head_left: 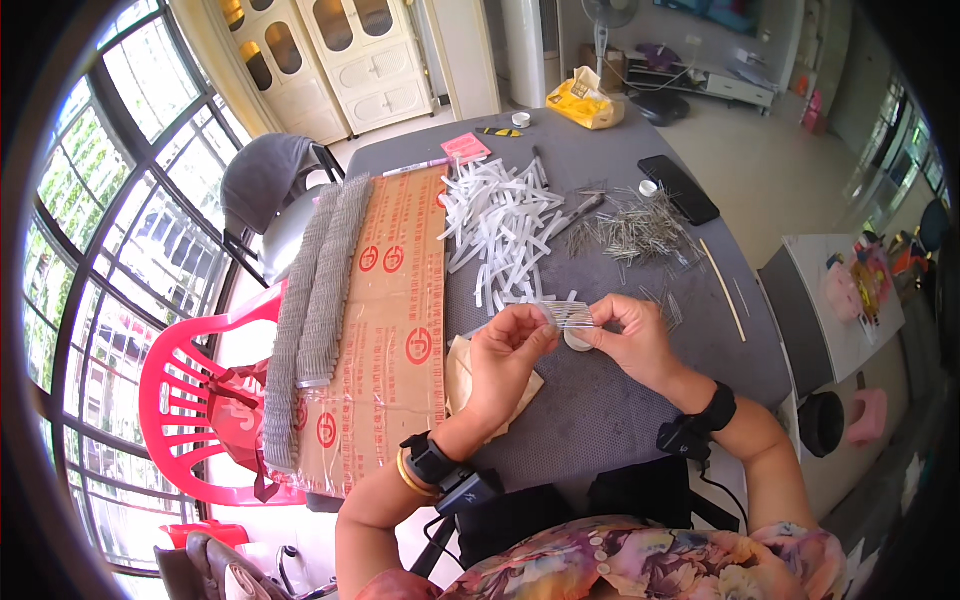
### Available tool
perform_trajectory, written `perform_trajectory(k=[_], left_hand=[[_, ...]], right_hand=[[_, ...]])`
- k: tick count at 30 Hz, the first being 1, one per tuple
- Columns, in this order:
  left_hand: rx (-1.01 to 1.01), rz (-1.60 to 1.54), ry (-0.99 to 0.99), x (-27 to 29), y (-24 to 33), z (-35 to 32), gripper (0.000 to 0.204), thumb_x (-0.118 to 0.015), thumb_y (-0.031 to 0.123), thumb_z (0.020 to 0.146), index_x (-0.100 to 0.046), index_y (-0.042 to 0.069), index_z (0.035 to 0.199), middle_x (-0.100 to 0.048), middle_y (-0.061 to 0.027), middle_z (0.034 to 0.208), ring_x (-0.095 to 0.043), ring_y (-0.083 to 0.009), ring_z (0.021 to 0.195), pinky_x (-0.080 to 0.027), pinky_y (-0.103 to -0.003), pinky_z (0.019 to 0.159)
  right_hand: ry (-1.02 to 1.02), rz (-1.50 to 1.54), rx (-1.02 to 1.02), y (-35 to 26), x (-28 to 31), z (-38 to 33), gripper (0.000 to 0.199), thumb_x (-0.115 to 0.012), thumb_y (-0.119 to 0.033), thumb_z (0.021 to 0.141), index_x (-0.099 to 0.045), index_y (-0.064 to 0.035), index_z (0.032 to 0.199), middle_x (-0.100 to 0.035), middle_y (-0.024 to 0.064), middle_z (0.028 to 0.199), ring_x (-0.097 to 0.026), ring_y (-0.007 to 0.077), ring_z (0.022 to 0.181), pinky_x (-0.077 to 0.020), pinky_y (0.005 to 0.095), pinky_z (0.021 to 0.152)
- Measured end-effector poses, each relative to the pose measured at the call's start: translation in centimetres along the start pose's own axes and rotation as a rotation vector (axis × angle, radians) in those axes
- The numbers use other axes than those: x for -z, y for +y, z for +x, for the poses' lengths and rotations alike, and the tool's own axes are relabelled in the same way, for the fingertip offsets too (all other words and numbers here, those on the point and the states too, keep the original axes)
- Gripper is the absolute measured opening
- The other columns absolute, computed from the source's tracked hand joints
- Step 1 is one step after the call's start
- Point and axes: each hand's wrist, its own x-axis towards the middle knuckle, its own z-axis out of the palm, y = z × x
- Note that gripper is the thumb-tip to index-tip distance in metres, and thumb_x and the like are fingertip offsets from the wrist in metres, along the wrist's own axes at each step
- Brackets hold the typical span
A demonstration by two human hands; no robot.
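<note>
Above the grey table (590, 440), both hands pinch a small row of thin, parallel metal pins (572, 315). My left hand (503, 362) grips its left end, where a whitish strip seems to lie across the pins. My right hand (638, 342) closes thumb and fingers on the right end. Just under the pins is a small white round piece (577, 341), partly hidden by the right hand. A heap of short white strips (500, 215) lies beyond the left hand. Farther right, loose metal pins (645, 232) form a tangled pile.
Cardboard (400, 300) on the left carries long grey ribbed rows (335, 285). A phone (680, 190), a thin wooden stick (723, 290) and a yellow bag (583, 100) lie on the table. A pink-red chair (185, 410) stands at the left edge.
</note>
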Motion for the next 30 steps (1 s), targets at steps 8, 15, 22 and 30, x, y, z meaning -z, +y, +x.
perform_trajectory(k=[8,15,22,30], left_hand=[[0.121,-0.008,-0.007,0.8,0.8,0.5,0.014,-0.061,0.000,0.079,-0.056,-0.002,0.091,-0.061,-0.0062,0.082,-0.059,-0.0107,0.075,-0.050,-0.023,0.069],[0.085,0.061,0.034,0.0,0.7,0.1,0.014,-0.060,0.002,0.079,-0.056,-0.002,0.092,-0.061,-0.0062,0.081,-0.059,-0.0103,0.073,-0.049,-0.022,0.069],[0.373,-0.147,-0.072,0.7,1.2,0.8,0.016,-0.062,0.002,0.077,-0.056,0.000,0.091,-0.062,-0.0069,0.080,-0.060,-0.0123,0.070,-0.050,-0.022,0.065],[0.474,-0.104,-0.208,-0.8,0.8,0.1,0.023,-0.061,-0.002,0.077,-0.045,0.005,0.091,-0.061,-0.0087,0.081,-0.061,-0.0156,0.073,-0.051,-0.024,0.067]], right_hand=[[-0.008,-0.003,0.027,-0.1,-0.1,0.4,0.012,-0.068,-0.007,0.074,-0.058,0.0002,0.072,-0.061,0.0017,0.067,-0.053,0.0028,0.061,-0.0430,0.0184,0.052],[0.001,0.145,-0.129,0.3,-0.3,0.5,0.018,-0.070,-0.010,0.074,-0.056,-0.0009,0.066,-0.059,0.0007,0.062,-0.052,0.0018,0.059,-0.0419,0.0168,0.050],[-0.204,0.437,0.027,0.9,1.0,1.8,0.055,-0.058,-0.037,0.083,-0.039,-0.0015,0.121,-0.053,0.0054,0.106,-0.050,0.0101,0.098,-0.0435,0.0276,0.082],[-0.184,0.886,-0.521,0.3,0.6,1.4,0.079,-0.024,-0.071,0.079,-0.053,-0.0010,0.102,-0.055,0.0032,0.080,-0.052,0.0108,0.075,-0.0433,0.0247,0.071]])
